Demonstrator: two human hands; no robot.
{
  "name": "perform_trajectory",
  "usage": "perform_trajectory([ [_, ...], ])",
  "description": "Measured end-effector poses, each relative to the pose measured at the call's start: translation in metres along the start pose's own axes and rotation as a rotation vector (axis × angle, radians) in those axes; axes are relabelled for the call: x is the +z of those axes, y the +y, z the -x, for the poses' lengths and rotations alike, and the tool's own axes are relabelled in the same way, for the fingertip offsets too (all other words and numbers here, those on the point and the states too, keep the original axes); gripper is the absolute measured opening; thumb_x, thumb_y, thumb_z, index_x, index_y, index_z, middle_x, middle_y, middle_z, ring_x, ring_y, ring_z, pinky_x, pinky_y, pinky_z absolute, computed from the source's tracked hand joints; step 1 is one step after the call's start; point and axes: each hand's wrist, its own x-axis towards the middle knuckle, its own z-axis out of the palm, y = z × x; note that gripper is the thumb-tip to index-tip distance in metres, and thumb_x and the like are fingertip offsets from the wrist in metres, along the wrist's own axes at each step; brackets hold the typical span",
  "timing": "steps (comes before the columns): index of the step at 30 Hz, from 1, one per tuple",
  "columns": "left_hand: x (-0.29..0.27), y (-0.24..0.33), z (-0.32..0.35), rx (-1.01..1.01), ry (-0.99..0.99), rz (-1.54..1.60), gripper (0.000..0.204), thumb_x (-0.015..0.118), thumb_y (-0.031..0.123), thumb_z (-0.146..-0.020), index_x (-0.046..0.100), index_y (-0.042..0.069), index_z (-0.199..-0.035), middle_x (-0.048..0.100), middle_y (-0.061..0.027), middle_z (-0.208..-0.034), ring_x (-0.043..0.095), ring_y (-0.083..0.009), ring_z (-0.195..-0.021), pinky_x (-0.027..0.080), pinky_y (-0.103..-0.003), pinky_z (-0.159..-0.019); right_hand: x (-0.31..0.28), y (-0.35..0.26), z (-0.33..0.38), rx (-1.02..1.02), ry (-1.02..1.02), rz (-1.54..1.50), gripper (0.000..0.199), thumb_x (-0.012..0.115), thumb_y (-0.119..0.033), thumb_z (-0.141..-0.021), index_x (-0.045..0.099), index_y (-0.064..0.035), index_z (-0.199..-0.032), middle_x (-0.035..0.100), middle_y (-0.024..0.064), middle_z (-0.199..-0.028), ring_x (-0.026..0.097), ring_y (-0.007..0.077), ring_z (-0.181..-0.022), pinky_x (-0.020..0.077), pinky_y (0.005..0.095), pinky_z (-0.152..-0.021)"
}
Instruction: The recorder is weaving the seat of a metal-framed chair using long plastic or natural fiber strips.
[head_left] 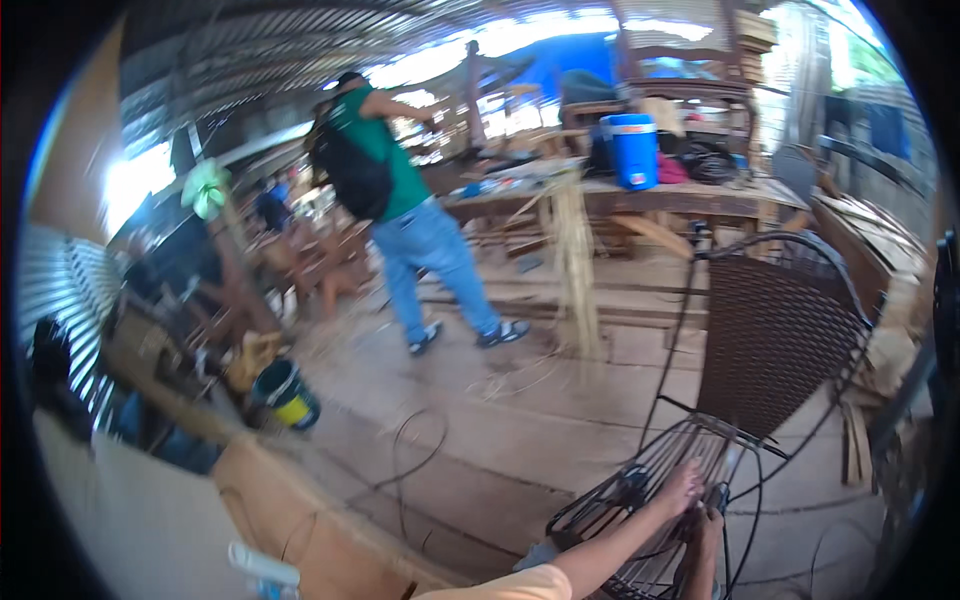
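Observation:
A dark metal-framed chair [655,400] stands at the lower right, its backrest [775,340] covered in tight brown weave. Long thin strands [705,445] run across its seat, spaced apart. My left hand [682,487] is over these strands, fingers drawn together. Just below and to the right, my right hand [708,527] is at the seat with its fingers curled, close to a dark shape at the seat's edge. Blur and small size hide what either hand pinches. Both forearms come from the lower edge, the left one with a peach sleeve.
A person in a green top [385,160] stands beyond, at a cluttered workbench [680,200]. On it sits a blue cooler [630,152]; pale fibre strands [575,260] hang off its front. Left are a dark bucket [287,393] and wooden board [310,515]. Loose cord [400,470] loops over the floor.

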Motion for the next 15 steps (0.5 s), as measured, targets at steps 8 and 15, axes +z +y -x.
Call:
perform_trajectory([
  [8, -0.002, 0.005, 0.003, 0.050, 0.016, 0.015, 0.028, 0.053, 0.028, -0.086, 0.035, 0.016, -0.067, 0.031, 0.0058, -0.057, 0.029, -0.0061, -0.045, 0.027, -0.021, -0.041, -0.001, 0.032, -0.025, -0.057, -0.004, -0.122, 0.010, 0.049, -0.017, -0.088, 0.051, -0.0118, -0.080, 0.045, -0.0049, -0.059, 0.040, 0.0058, -0.045, 0.0291, 0.0229, -0.039],
  [15, 0.003, 0.006, 0.014, 0.046, 0.030, 0.086, 0.027, 0.051, 0.026, -0.087, 0.035, 0.016, -0.067, 0.030, 0.0062, -0.058, 0.029, -0.0053, -0.046, 0.026, -0.021, -0.041, 0.014, 0.001, -0.023, -0.245, -0.065, -0.093, 0.018, 0.046, -0.025, -0.089, 0.055, -0.0087, -0.086, 0.048, -0.0039, -0.067, 0.041, 0.0074, -0.056, 0.0313, 0.0237, -0.047],
])
